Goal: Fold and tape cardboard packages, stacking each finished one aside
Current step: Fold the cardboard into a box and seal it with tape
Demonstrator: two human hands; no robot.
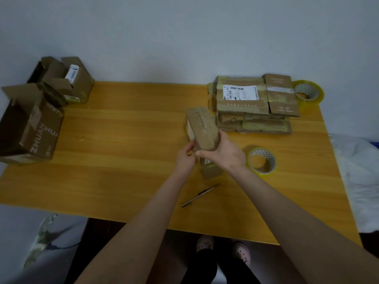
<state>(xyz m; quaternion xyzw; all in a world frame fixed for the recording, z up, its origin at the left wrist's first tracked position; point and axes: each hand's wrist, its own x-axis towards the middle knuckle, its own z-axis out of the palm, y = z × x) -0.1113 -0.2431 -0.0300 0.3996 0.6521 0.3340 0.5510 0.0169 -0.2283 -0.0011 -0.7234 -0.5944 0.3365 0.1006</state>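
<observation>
Cardboard package [203, 128]: head cam, sits just R of bench [112, 150] centre, long axis running 11 to 5 o'clock. Far end is tilted up; whether the near end touches the wood, can't tell. Small label shows on the near part, below the fingers.

Right hand [223, 152] is wrapped round pkg's middle from the 3 o'clock side, fingers curled over the top face, firm grasp. Left hand [184, 156] is at pkg's 8 o'clock edge, thumb up against the side; real pinch or just contact, can't tell, edge is blurred.

Stack of taped packages [254, 103] lies at 1 o'clock of pkg, close by, top one w/ white shipping label. Tape roll [261, 160] lies flat at 4 o'clock, near right wrist. Second tape roll [308, 91] is at bench's far R corner, touching the stack's R side. Pen [200, 195] lies at 6 o'clock, between the forearms.

Open boxes [30, 128] w/ flaps up sit at bench's 9 to 10 o'clock end. White bedding [359, 181] is off the 3 o'clock edge. Pink clogs [205, 243] are under the near edge.
</observation>
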